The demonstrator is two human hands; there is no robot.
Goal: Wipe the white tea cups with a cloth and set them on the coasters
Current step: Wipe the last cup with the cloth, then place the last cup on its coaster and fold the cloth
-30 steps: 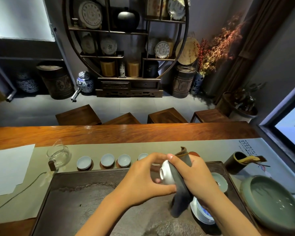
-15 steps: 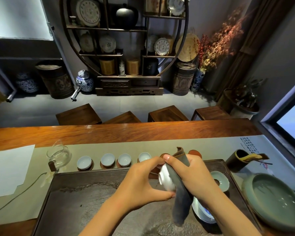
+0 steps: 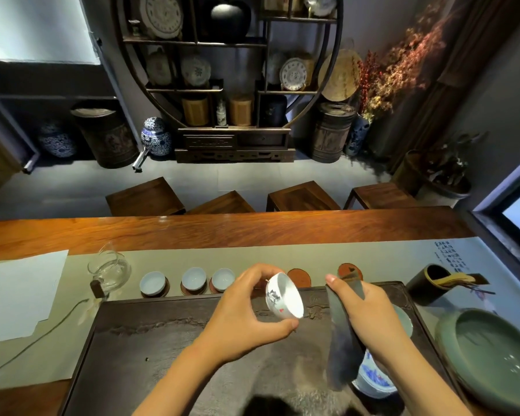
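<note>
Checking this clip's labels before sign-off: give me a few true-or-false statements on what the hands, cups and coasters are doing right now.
1. The left hand holds a white painted tea cup tilted on its side. True.
2. The right hand holds nothing. False: it grips a dark grey cloth.
3. The cloth is pressed against the held cup. False: a gap separates them.
4. Three pale tea cups stand in a row on coasters left of the hands. True.
5. Every round reddish-brown coaster carries a cup. False: this one is bare.
</note>
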